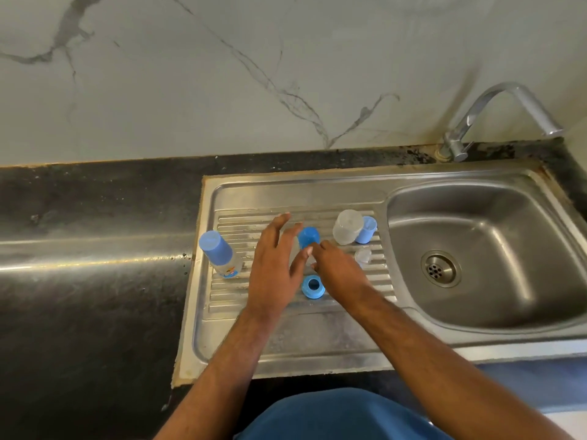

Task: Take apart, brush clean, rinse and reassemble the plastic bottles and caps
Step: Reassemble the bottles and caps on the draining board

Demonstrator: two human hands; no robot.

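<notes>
Currently both hands meet at the centre of the frame, over the ribbed draining board (pixel 317 331) of a steel sink unit. The left hand (pixel 273 265) is spread, fingers straight and apart, hovering beside a blue cap (pixel 308 237) that sits on a clear bottle; the bottle body is mostly hidden behind the hands. The right hand (pixel 336 271) reaches in from the lower right with its fingertips curled against that same bottle just below the blue cap; whether it truly pinches the bottle or only touches it cannot be told.

A blue ring (pixel 313 286) lies flat on the board just below the hands, its centre hole open. At centre left a capped bottle (pixel 219 254), blue cap on and printed label low on its body, stands at the board's left edge. Right of centre a clear cup (pixel 347 227) leans against a pale blue cap (pixel 366 230); contents, if any, are not discernible. A small clear piece (pixel 363 256) rests below them.

The basin (pixel 476 300) at the right holds nothing visible but its drain (pixel 441 268). A tap (pixel 495 115) stands at upper right, no water running.
</notes>
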